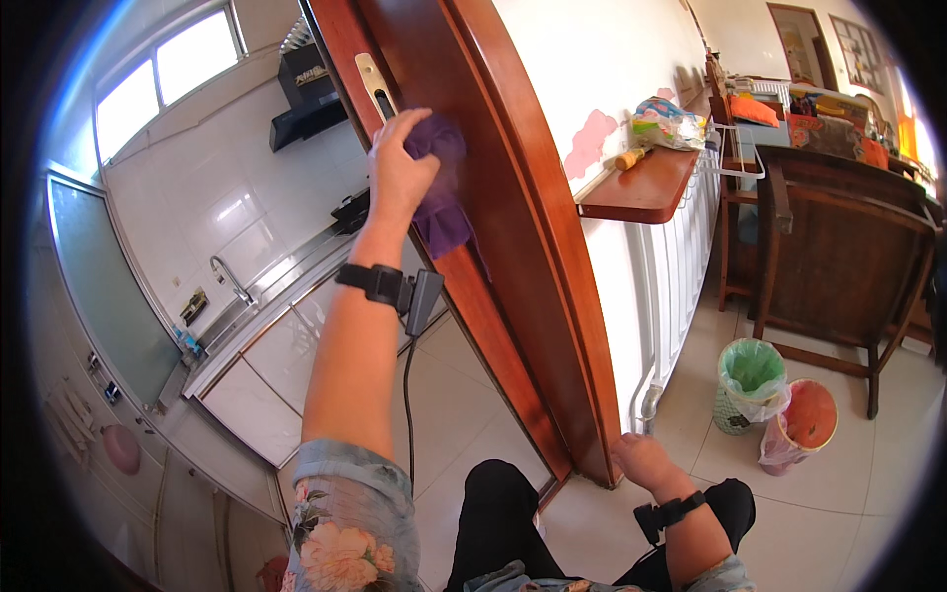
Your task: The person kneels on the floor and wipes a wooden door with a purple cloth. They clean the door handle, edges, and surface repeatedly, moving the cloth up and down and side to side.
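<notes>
My left hand (403, 166) is raised and holds a purple cloth (444, 229) against the reddish-brown wooden door (481, 288). Part of the cloth hangs below the palm and looks slightly blurred. Just above my fingers sits a brass-coloured recessed door pull (376, 85). Low down, my right hand (645, 460) has its fingers curled at the outer edge of the wooden door frame (570, 325); whether they grip it is hard to tell. Each wrist wears a black strap with a small device.
Left of the door lies a kitchen with a sink faucet (235, 277) and a range hood (307, 100). To the right, a small wooden shelf (651, 196) juts out over a white radiator (666, 281). Two lined wastebaskets, green (732, 418) and pink (777, 455), stand near a wooden chair (836, 259).
</notes>
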### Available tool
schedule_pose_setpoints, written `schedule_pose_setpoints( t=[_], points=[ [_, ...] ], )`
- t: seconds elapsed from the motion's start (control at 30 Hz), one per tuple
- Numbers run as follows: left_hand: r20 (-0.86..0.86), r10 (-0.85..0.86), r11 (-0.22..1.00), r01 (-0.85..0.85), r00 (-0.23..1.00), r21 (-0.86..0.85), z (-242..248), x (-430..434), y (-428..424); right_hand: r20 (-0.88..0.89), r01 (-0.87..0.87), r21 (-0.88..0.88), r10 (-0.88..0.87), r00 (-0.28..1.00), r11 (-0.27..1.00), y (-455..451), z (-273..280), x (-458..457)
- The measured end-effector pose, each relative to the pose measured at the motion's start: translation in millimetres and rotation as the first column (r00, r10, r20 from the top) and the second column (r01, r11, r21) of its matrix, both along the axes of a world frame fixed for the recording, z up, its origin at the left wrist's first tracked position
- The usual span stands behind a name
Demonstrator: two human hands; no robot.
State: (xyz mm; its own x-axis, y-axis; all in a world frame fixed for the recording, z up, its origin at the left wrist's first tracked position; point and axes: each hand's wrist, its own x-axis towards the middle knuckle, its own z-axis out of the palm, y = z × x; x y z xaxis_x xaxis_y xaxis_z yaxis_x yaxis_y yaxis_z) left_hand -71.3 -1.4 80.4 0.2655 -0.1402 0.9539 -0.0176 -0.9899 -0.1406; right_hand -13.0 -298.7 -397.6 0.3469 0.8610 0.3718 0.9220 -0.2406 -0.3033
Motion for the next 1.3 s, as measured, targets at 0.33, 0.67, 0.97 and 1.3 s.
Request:
schedule_pose_setpoints(
  t=[0.33, 0.67, 0.97, 1.3],
  points=[
    [-0.184, 0.063, 0.998, -0.062, 0.981, 0.010, -44, -17, -5, -0.090, 0.036, 0.052, -0.031, 0.995, 0.998, -6, -3, 6],
    [0.151, -0.412, 0.889, 0.433, 0.899, -0.150, 135, 20, -14, -0.046, 0.080, -0.014, -0.080, 0.996, 0.997, -4, -17, 14],
    [0.254, -0.064, 0.997, 0.050, 0.965, 0.062, 106, 32, 10, -0.052, 0.024, -0.009, -0.025, 0.998, 1.000, -6, 9, 4],
    [0.218, 0.039, 0.999, -0.039, 0.975, -0.007, 77, 23, 1, 0.050, 0.008, 0.105, -0.014, 0.999, 0.994, -8, 15, -1]
  ],
)
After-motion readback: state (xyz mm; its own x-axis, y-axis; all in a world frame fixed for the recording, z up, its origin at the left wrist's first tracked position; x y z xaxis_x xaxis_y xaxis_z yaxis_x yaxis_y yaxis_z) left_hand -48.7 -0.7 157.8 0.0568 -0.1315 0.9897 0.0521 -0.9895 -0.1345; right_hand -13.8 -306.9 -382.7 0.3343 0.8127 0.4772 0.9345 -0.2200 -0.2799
